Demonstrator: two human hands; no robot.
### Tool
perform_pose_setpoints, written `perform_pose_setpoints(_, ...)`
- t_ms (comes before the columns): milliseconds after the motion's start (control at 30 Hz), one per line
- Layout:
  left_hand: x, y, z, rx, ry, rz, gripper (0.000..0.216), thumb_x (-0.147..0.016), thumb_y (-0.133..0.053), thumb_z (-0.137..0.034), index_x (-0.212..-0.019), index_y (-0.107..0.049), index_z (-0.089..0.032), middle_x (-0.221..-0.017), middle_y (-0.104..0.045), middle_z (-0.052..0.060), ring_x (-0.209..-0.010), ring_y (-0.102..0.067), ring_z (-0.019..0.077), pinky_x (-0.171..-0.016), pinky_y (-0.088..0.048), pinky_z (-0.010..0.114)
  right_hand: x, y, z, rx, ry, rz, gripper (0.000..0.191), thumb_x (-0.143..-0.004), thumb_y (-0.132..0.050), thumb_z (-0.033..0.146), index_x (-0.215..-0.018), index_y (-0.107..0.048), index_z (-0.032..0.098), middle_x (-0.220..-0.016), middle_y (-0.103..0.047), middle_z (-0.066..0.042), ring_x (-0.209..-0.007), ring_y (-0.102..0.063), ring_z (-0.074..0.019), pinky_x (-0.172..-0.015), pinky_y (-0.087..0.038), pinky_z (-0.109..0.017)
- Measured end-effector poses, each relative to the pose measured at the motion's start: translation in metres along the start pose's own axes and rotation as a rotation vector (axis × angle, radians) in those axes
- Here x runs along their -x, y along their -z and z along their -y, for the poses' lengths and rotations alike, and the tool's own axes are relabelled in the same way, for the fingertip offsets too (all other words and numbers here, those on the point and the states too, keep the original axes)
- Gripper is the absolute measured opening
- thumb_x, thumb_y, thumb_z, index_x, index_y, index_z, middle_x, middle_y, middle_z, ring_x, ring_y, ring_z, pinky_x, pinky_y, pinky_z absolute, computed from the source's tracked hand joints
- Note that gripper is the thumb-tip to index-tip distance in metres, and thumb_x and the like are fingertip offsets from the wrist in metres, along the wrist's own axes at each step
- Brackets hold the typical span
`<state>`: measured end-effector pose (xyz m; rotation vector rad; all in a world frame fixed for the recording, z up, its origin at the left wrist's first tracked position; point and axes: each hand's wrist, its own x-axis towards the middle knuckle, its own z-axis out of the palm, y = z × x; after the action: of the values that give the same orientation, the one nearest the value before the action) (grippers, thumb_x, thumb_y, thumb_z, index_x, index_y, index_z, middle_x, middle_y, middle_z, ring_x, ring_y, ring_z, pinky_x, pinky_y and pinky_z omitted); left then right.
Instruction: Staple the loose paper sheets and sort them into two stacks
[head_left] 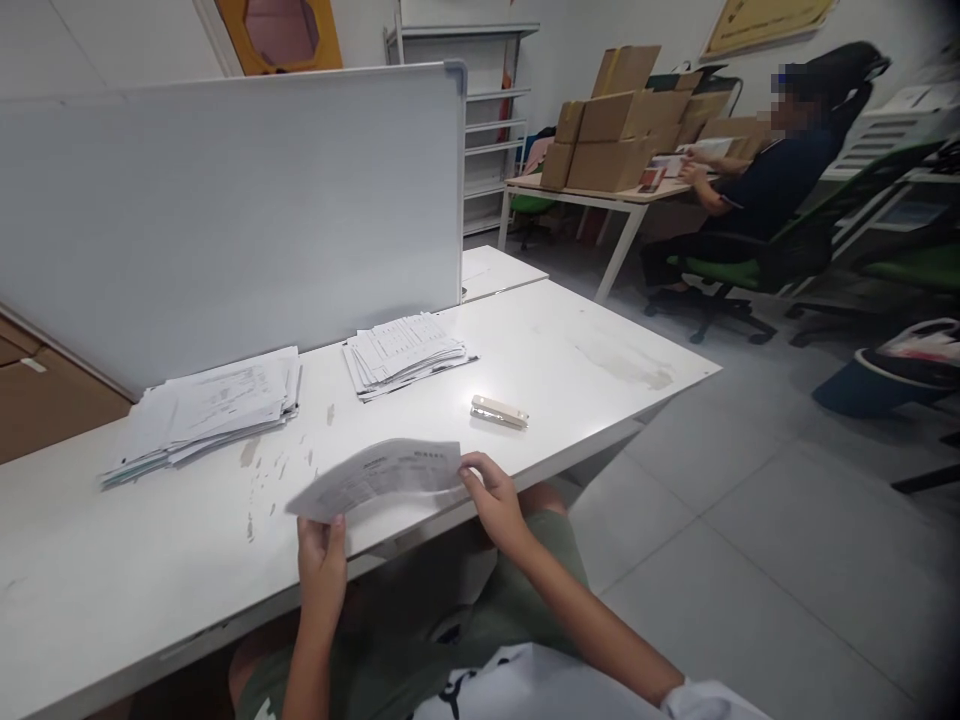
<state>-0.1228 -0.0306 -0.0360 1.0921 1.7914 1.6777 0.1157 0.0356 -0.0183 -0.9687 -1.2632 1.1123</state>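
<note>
A printed paper sheet (382, 478) is held up over the table's front edge, bowed in the middle; whether it is one sheet or more I cannot tell. My left hand (321, 555) grips its lower left corner, thumb on the near side. At its right edge my right hand (491, 495) pinches the paper between thumb and fingers. Just beyond my right hand lies a cream-coloured stapler (499, 411). Behind the held paper are two piles, a larger paper stack (217, 405) at left and a smaller paper stack (405, 350) near the middle.
A whiteboard (247, 220) stands along the back of the white table (600, 350). At far left is a cardboard box (56, 390). A seated person (787, 180) works at another desk with stacked cartons (611, 130). A blue bin (862, 382) stands on the floor at right.
</note>
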Motion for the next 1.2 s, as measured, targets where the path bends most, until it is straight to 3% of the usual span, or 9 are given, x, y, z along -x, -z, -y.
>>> perform_pose_setpoints(167,0.0,0.001,0.004,-0.093,-0.058,0.039,0.037,-0.076,-0.067,-0.051,-0.096,-0.064,-0.02,-0.1,-0.068,0.007,-0.099,-0.062,0.0251,-0.091,-0.049,0.036,0.002,0.007,0.009,-0.008,0.107,-0.089,0.013,-0.085,-0.054,0.032,-0.087,-0.065,0.025,-0.089,-0.065,-0.005,-0.093,-0.059,-0.0229,-0.088,-0.045,-0.036)
perform_pose_setpoints(300,0.001,-0.001,-0.002,-0.1,-0.154,0.069,0.034,-0.07,-0.069,-0.047,-0.089,-0.067,-0.019,-0.09,-0.068,0.007,-0.086,-0.063,0.0242,-0.078,-0.051,0.034,0.001,0.014,0.008,0.032,-0.063,-0.059,0.014,-0.074,-0.055,0.03,-0.08,-0.066,0.024,-0.084,-0.068,-0.004,-0.088,-0.061,-0.024,-0.084,-0.047,-0.036)
perform_pose_setpoints(500,0.018,0.003,-0.011,-0.004,-0.136,0.12,0.035,-0.082,-0.064,-0.053,-0.08,-0.07,-0.018,-0.088,-0.07,0.009,-0.091,-0.065,0.0248,-0.086,-0.05,0.035,0.0,0.031,0.003,0.132,-0.13,-0.08,0.024,-0.071,-0.058,0.044,-0.073,-0.066,0.021,-0.075,-0.068,-0.004,-0.078,-0.061,-0.0249,-0.068,-0.047,-0.032)
perform_pose_setpoints(600,0.032,0.003,-0.008,0.071,-0.103,0.087,0.042,-0.08,-0.066,-0.058,-0.084,-0.071,-0.017,-0.087,-0.071,0.01,-0.088,-0.066,0.0253,-0.081,-0.051,0.035,0.001,0.037,-0.001,0.129,-0.172,-0.074,0.028,-0.067,-0.061,0.048,-0.072,-0.065,0.021,-0.074,-0.069,-0.004,-0.077,-0.062,-0.0254,-0.07,-0.049,-0.032)
perform_pose_setpoints(667,0.04,0.003,-0.009,0.066,-0.08,0.135,0.041,-0.081,-0.066,-0.057,-0.089,-0.071,-0.017,-0.09,-0.072,0.01,-0.089,-0.066,0.0251,-0.079,-0.051,0.033,0.003,0.04,-0.002,0.172,-0.192,-0.115,0.031,-0.064,-0.062,0.05,-0.074,-0.067,0.021,-0.077,-0.07,-0.004,-0.078,-0.062,-0.0256,-0.07,-0.048,-0.032)
perform_pose_setpoints(767,0.048,0.001,-0.016,0.089,-0.114,0.185,0.035,-0.084,-0.065,-0.051,-0.084,-0.07,-0.017,-0.089,-0.071,0.011,-0.092,-0.066,0.0253,-0.084,-0.05,0.035,0.008,0.042,0.001,0.206,-0.181,-0.157,0.03,-0.065,-0.061,0.049,-0.073,-0.068,0.021,-0.079,-0.071,-0.005,-0.082,-0.063,-0.0264,-0.071,-0.048,-0.032)
perform_pose_setpoints(900,0.051,-0.004,-0.026,0.181,-0.16,0.137,0.031,-0.085,-0.065,-0.048,-0.083,-0.069,-0.018,-0.087,-0.07,0.01,-0.096,-0.065,0.0255,-0.09,-0.048,0.038,0.012,0.039,0.003,0.209,-0.134,-0.178,0.031,-0.07,-0.059,0.049,-0.078,-0.07,0.021,-0.088,-0.072,-0.007,-0.09,-0.063,-0.0275,-0.076,-0.048,-0.033)
perform_pose_setpoints(1100,0.049,-0.014,-0.008,0.185,0.086,0.097,0.043,-0.073,-0.075,-0.054,-0.093,-0.072,-0.016,-0.09,-0.071,0.009,-0.089,-0.064,0.0248,-0.082,-0.05,0.034,0.007,0.037,-0.014,0.172,-0.176,-0.207,0.034,-0.064,-0.062,0.053,-0.074,-0.064,0.02,-0.075,-0.068,-0.005,-0.079,-0.062,-0.0257,-0.072,-0.048,-0.033)
perform_pose_setpoints(1200,0.048,-0.018,-0.01,0.272,0.073,0.1,0.038,-0.077,-0.073,-0.053,-0.089,-0.072,-0.016,-0.086,-0.07,0.008,-0.086,-0.063,0.023,-0.08,-0.049,0.032,0.006,0.042,-0.017,0.143,-0.163,-0.19,0.033,-0.065,-0.063,0.052,-0.075,-0.066,0.02,-0.076,-0.069,-0.005,-0.08,-0.062,-0.0255,-0.072,-0.048,-0.033)
